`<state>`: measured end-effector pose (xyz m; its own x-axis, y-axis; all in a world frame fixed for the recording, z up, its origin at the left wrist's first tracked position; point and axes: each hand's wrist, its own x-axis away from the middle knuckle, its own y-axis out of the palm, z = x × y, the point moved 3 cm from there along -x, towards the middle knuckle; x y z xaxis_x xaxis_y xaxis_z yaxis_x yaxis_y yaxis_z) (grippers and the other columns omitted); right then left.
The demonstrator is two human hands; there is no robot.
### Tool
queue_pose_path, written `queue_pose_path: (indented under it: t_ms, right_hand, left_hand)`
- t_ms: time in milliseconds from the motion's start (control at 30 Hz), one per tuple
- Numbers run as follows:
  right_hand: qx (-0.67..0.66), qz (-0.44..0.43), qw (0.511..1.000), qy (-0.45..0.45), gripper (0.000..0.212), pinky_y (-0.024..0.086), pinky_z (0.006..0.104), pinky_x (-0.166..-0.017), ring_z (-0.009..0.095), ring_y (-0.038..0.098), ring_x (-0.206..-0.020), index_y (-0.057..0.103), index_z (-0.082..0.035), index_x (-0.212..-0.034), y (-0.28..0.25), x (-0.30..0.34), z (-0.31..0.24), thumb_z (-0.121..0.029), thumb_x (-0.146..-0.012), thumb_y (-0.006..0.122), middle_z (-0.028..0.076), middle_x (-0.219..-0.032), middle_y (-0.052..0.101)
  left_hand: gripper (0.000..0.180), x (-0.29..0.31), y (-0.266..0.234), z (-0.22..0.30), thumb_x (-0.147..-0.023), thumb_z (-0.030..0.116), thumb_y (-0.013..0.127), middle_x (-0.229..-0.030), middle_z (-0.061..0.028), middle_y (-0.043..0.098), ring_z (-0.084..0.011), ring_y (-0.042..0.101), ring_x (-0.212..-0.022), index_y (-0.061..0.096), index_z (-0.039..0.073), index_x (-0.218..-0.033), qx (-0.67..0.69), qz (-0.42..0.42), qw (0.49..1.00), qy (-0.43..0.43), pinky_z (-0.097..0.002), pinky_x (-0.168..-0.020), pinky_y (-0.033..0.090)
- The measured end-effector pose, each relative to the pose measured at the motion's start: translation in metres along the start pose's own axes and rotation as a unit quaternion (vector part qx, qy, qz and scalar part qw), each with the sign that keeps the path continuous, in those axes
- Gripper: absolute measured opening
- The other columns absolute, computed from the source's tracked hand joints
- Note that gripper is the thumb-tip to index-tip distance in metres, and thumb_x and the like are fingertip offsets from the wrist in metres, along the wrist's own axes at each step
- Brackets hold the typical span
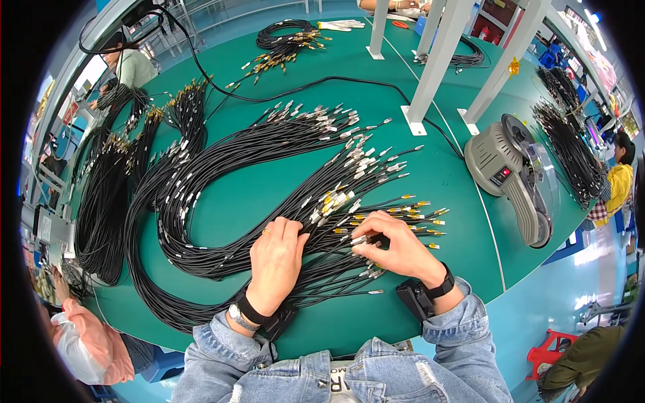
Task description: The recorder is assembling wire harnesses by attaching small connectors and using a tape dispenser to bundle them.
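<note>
Cables [195,260] curve across the near-middle green table [463,225]; the right hand [403,245] pinches a connector [360,240], apparently separating ends; the left hand's [275,262] grip is hidden. The next move calls for single-strand care.

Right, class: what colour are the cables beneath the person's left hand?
The cables are black, seen best in the head view.

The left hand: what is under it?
Under the left hand run black cables, showing on both sides of it. The palm and whatever lies directly beneath are covered, so I can't tell how many cables are there or whether it grips any.
</note>
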<state>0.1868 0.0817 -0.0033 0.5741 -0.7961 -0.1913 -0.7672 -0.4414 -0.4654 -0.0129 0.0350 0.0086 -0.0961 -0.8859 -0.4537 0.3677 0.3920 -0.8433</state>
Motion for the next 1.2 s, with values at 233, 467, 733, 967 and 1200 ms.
queue_pose_path:
  t_ms: [233, 467, 733, 967, 1200]
  right_hand:
    - [0.048, 0.109, 0.991, -0.065, 0.017, 0.046, 0.0323, -0.075, 0.022, 0.056, -0.083, 0.063, -0.003, -0.089, 0.001, 0.0, -0.004, -0.007, -0.074, 0.07, 0.007, -0.088, 0.061]
    - [0.108, 0.201, 0.965, -0.133, 0.026, 0.04, 0.0356, -0.085, 0.023, 0.051, -0.094, 0.064, -0.007, -0.095, 0.004, 0.001, -0.025, -0.01, -0.071, 0.074, 0.006, -0.092, 0.06]
    - [0.127, 0.093, 0.976, -0.149, 0.023, 0.036, 0.0348, -0.085, 0.022, 0.05, -0.093, 0.067, -0.01, -0.09, 0.015, 0.002, -0.022, -0.015, -0.069, 0.076, 0.001, -0.089, 0.059]
    - [0.111, 0.054, 0.98, -0.157, 0.018, 0.035, 0.034, -0.08, 0.021, 0.051, -0.085, 0.067, -0.01, -0.086, 0.017, 0.004, -0.016, -0.013, -0.071, 0.075, 0.0, -0.081, 0.059]
    - [0.095, 0.043, 0.981, -0.161, 0.017, 0.036, 0.0341, -0.079, 0.021, 0.052, -0.083, 0.066, -0.009, -0.087, 0.013, 0.003, -0.024, -0.012, -0.072, 0.074, 0.0, -0.081, 0.06]
  left_hand:
    - [0.012, -0.001, -0.008, 0.005, -0.073, 0.004, 0.07, -0.08, -0.0072, 0.058, -0.0258, 0.058, -0.073, 0.06, 0.004, -0.08, 0.018, 0.029, 0.999, 0.028, -0.0357, -0.059, 0.046]
    - [0.011, 0.006, -0.012, 0.011, -0.072, 0.001, 0.07, -0.073, -0.0071, 0.061, -0.0258, 0.058, -0.065, 0.061, 0.004, -0.077, 0.15, 0.005, 0.988, 0.023, -0.035, -0.057, 0.046]
    - [0.009, 0.015, -0.008, 0.021, -0.074, 0.004, 0.069, -0.071, -0.0049, 0.058, -0.0232, 0.057, -0.063, 0.063, 0.005, -0.079, 0.147, -0.032, 0.985, 0.087, -0.0329, -0.056, 0.046]
    - [0.011, 0.013, -0.008, 0.026, -0.07, 0.001, 0.071, -0.07, -0.0059, 0.061, -0.0233, 0.056, -0.064, 0.063, 0.003, -0.077, 0.161, -0.037, 0.982, 0.089, -0.0327, -0.056, 0.045]
    - [0.01, 0.012, -0.009, 0.024, -0.07, 0.002, 0.071, -0.069, -0.006, 0.06, -0.0236, 0.054, -0.063, 0.063, 0.004, -0.076, 0.177, -0.033, 0.98, 0.087, -0.0328, -0.055, 0.044]
